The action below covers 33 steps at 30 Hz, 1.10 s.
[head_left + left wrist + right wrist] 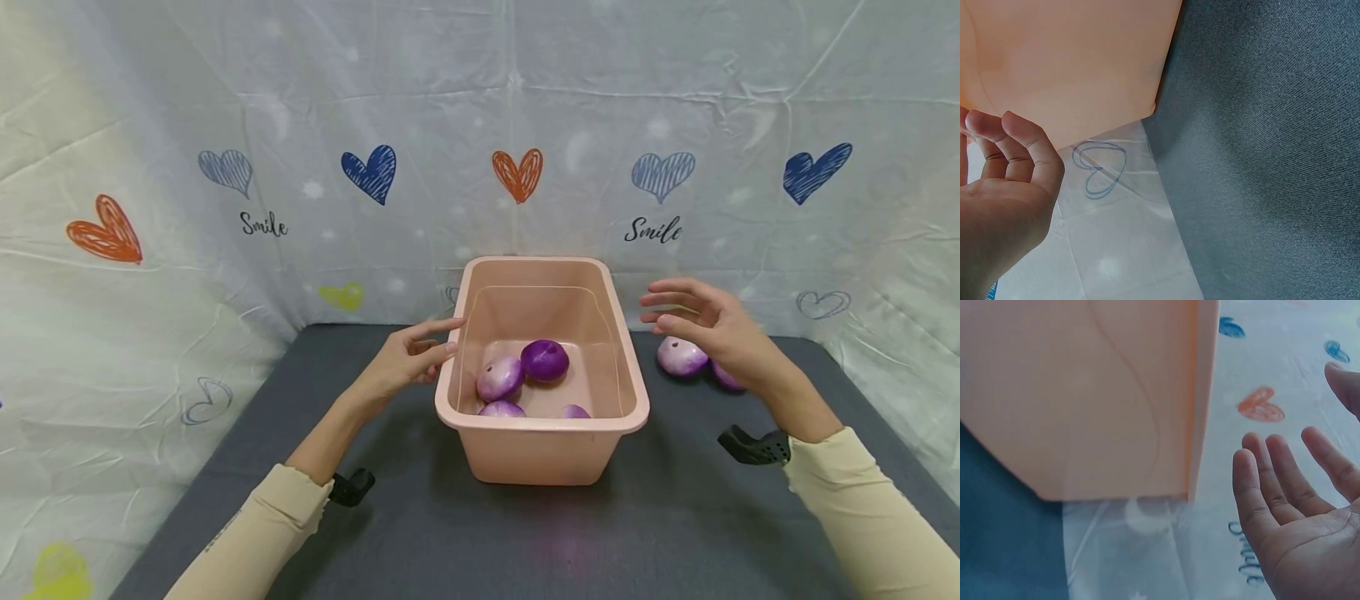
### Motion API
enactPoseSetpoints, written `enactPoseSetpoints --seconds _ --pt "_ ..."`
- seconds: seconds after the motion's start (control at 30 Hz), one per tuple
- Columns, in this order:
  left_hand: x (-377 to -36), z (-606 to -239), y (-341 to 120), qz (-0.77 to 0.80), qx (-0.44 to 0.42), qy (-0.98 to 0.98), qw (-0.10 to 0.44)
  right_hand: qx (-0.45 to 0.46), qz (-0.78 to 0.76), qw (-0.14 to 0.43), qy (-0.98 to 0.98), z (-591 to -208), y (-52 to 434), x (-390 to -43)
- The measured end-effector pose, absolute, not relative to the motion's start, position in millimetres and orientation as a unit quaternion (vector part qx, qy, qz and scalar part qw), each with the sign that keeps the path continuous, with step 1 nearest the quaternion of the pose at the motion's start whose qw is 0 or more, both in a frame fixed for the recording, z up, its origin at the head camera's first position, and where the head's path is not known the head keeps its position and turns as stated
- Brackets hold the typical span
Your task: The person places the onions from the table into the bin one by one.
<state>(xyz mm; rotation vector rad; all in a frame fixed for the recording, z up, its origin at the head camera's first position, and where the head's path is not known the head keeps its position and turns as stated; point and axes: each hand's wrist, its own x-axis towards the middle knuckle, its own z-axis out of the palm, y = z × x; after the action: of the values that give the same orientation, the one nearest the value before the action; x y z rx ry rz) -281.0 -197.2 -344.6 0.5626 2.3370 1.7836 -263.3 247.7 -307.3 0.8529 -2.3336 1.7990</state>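
Observation:
A pink plastic bin (542,454) stands on the dark table. Inside it lie several round purple-and-white onions, among them a darker one (545,361) and a paler one (500,379); its front wall partly hides two of them. At the bin's left rim is my left hand (405,362), its index finger and thumb right at the edge, the other fingers loosely bent. My right hand (708,321) hovers to the right of the bin with fingers spread and nothing in it. Below that hand, a pale onion (681,357) and a partly hidden purple one (726,379) rest on the table.
The dark table cloth (555,542) extends in front of the bin and to both sides. A white plastic sheet (450,108) printed with hearts and "Smile" hangs directly behind the bin and along the sides.

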Motion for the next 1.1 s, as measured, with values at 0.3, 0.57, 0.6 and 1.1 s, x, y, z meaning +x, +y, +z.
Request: enactPoseSetpoints --seconds 0.3,0.57,0.6,1.1 --pt "-280.8 -344.0 -197.4 0.595 0.186 0.778 0.076 0.245 0.575 0.052 -0.779 -314.9 274.8 -257.0" --pt "-281.4 -343.8 -197.3 0.591 0.186 0.781 0.077 0.215 0.572 0.061 -0.789 -326.3 297.6 -253.9" --pt "-281.5 -343.7 -197.2 0.592 0.186 0.781 0.077 0.216 0.572 0.062 -0.789 -328.7 300.5 -254.2" --pt "-280.1 -343.5 -197.4 0.591 0.182 0.782 0.077 0.153 0.539 0.093 -0.823 -359.9 340.5 -250.8"
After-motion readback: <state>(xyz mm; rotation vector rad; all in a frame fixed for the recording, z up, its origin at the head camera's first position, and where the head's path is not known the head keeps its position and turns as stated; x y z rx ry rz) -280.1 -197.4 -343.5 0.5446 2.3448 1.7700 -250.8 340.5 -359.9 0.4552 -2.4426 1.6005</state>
